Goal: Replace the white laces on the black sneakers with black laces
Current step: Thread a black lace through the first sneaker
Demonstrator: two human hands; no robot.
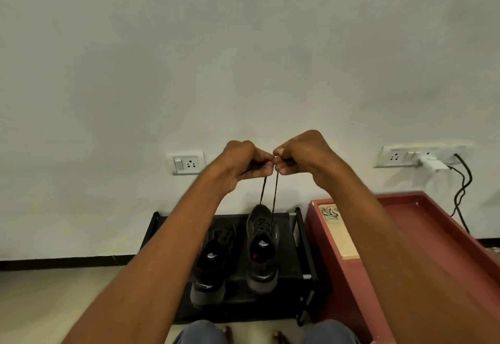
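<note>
Head view. Sneakers, two, black: right sneaker [262, 249] and left sneaker [213, 259] side by side on a black rack [303, 238], long axes running toward the wall, toes to the wall, heels toward the person; left one partly hidden by a forearm. Black lace [274, 194], two strands rising near-vertical from the right sneaker. Left hand [243, 162] and right hand [300, 155], fingers curled, each pinching a lace end, knuckles nearly touching. White laces [330, 213], a small heap, hard to make out, in a red tray [422, 224]. Wall sockets, two plates.
</note>
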